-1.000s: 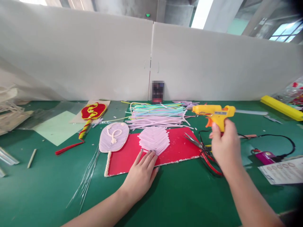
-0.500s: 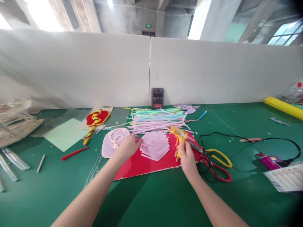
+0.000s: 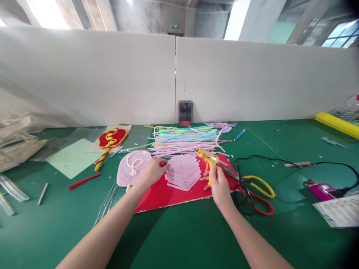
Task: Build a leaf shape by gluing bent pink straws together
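Observation:
A lilac leaf-shaped piece made of pipe cleaner strips [image 3: 183,172] lies on a red board [image 3: 165,200]. My left hand [image 3: 154,170] is bent over its left edge, thumb and fingertips curled together there; anything pinched between them is too small to make out. My right hand [image 3: 220,186] grips a yellow hot glue gun [image 3: 207,157] above the board, its nozzle pointing up and left, over the leaf's upper right. Some of that hand's fingers stretch out behind the handle. A rounded lilac panel with cream cord [image 3: 126,175] lies left of my left hand.
Scissors with yellow and red handles [image 3: 258,192] lie right of the board, beside black cable. Lilac, blue and green pipe cleaners [image 3: 185,140] are piled behind. At left are a red and yellow tasselled fan [image 3: 112,138] and thin wires [image 3: 106,201]. A white partition [image 3: 112,78] stands behind.
The view has shifted slightly. My left hand has edged right along the leaf piece's border. The glue gun has moved a little left, and fingers now show spread behind its handle.

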The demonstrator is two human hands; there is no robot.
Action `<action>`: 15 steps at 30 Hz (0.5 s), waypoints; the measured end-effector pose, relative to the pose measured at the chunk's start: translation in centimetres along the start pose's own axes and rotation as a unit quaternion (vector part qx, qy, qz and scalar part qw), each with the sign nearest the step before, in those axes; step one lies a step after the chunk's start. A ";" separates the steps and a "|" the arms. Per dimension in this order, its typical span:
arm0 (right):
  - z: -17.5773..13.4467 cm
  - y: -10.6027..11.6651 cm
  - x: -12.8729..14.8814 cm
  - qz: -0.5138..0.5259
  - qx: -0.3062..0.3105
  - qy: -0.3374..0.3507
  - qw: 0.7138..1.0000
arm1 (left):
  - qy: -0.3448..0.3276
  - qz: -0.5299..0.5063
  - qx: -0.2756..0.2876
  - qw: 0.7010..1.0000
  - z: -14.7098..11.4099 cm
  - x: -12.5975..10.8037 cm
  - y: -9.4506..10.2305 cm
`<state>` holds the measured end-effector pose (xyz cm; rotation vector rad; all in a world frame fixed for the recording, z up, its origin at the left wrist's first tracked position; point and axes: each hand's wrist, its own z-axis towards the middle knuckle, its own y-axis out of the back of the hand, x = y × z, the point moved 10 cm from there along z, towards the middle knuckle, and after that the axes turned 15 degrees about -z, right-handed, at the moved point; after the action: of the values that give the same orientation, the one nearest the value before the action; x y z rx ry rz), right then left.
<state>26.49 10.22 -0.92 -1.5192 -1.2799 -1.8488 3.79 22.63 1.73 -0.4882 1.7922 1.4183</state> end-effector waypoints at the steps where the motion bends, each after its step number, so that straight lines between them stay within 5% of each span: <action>1: 0.0 0.0 -0.1 0.005 -0.001 -0.003 1.000 | -0.001 -0.003 0.001 1.000 -0.1 -0.2 0.0; 15: -0.1 0.3 0.2 -0.012 -0.012 0.018 1.000 | 0.010 -0.095 -0.010 0.995 -0.1 1.0 -1.1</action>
<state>26.67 10.04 -0.64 -1.4822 -1.2697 -1.9053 3.94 22.36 0.27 -0.6666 1.7000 1.3051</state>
